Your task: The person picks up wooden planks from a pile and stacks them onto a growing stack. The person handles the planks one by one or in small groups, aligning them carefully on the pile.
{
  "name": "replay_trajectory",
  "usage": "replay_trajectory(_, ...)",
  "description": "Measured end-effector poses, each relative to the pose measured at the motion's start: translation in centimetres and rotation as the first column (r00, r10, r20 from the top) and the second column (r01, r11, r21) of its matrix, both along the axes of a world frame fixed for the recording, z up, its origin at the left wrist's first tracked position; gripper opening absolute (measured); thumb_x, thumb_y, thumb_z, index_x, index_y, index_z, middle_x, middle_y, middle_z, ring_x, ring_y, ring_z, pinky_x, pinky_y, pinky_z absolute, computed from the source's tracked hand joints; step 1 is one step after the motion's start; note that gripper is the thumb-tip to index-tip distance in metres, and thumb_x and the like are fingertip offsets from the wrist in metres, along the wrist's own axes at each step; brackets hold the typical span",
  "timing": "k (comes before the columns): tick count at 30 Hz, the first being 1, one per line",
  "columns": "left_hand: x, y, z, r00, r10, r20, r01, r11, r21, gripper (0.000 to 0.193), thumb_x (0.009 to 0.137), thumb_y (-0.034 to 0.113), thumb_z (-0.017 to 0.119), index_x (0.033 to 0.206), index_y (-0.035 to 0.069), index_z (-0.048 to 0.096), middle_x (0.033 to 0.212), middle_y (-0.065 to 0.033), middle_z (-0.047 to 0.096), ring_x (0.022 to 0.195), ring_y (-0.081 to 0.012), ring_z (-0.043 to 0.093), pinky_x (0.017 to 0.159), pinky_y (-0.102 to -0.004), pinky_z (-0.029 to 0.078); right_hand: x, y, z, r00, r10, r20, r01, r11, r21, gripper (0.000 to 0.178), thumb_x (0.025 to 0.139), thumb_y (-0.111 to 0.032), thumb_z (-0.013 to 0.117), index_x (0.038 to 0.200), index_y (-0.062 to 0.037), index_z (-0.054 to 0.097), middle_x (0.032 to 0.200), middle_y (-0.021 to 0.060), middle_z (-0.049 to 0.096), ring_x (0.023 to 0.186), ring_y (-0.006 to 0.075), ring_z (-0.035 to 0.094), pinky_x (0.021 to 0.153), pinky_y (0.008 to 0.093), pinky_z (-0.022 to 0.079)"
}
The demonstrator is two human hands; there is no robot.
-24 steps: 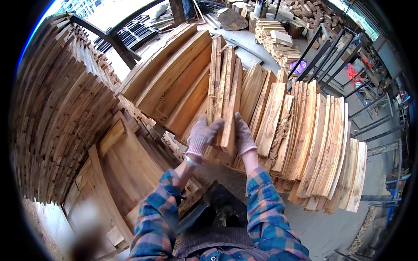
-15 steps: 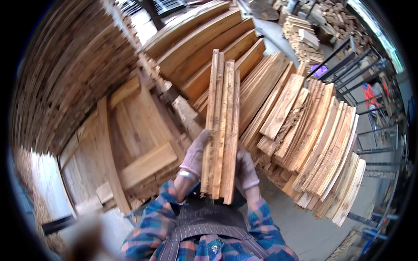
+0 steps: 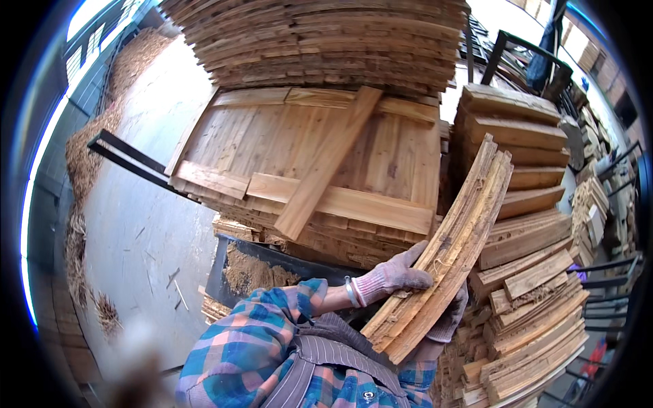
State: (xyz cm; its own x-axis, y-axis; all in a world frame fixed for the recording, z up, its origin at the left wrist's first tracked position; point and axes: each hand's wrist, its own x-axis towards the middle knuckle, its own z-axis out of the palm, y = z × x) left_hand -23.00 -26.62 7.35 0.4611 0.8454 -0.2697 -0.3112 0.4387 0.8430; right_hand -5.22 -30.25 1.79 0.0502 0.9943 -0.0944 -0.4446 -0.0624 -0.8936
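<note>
Gloves cover both hands, and both hands grip 1 bundle of thin wooden strips (image 3: 449,251) that slants from the lower middle of the view up toward the right. Left hand (image 3: 394,277) lies on the upper face of the bundle, fingers curled over its near edge and closed on the wood. Right hand (image 3: 450,319) sits under the bundle on its far side, fingers wrapped up around the lower edge, partly hidden by the strips. A bracelet (image 3: 349,291) rings the left wrist just behind the glove cuff, and plaid sleeves (image 3: 272,326) run back to the lower edge of the picture.

Behind the bundle's upper end stands a stack of thick boards (image 3: 517,149), with more loose planks (image 3: 537,326) heaped lower right, close beside the right hand. To the left and above lies a flat panel of joined boards (image 3: 306,143) with a diagonal brace across it, resting on more layered wood. A tall pile of thin slats (image 3: 320,41) rises at the top. A dark metal bin (image 3: 224,258) holding sawdust sits just left of the left forearm, on a grey concrete floor (image 3: 136,217)
</note>
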Motion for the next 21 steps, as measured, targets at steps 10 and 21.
replay_trajectory(10,-31.1,-2.3,7.8,0.915,0.377,-0.146,-0.343,0.915,0.213,0.065,0.081,0.015,0.067,0.139,0.001,0.041,0.119,-0.0061,0.059,0.106,-0.0129,0.057,0.092,-0.0256,0.047,-30.0,7.9,3.7,0.862,0.492,-0.117,-0.475,0.867,0.148,0.064,0.089,-0.039,0.058,0.135,0.0017,0.042,0.123,0.0119,0.058,0.109,0.0208,0.06,0.092,0.0344,0.053)
replay_trajectory(21,-60.9,6.8,-0.5,-0.346,0.131,-0.929,-0.395,0.878,0.271,0.068,0.064,0.032,0.084,0.116,0.006,0.048,0.096,-0.0214,0.066,0.092,-0.0312,0.067,0.071,-0.043,0.057,-60.2,20.2,-5.7,0.896,0.286,0.34,-0.269,0.958,-0.098,0.015,0.077,-0.002,0.058,0.09,0.0061,0.057,0.076,0.0044,0.061,0.066,0.0124,0.056,0.062,0.0252,0.046)
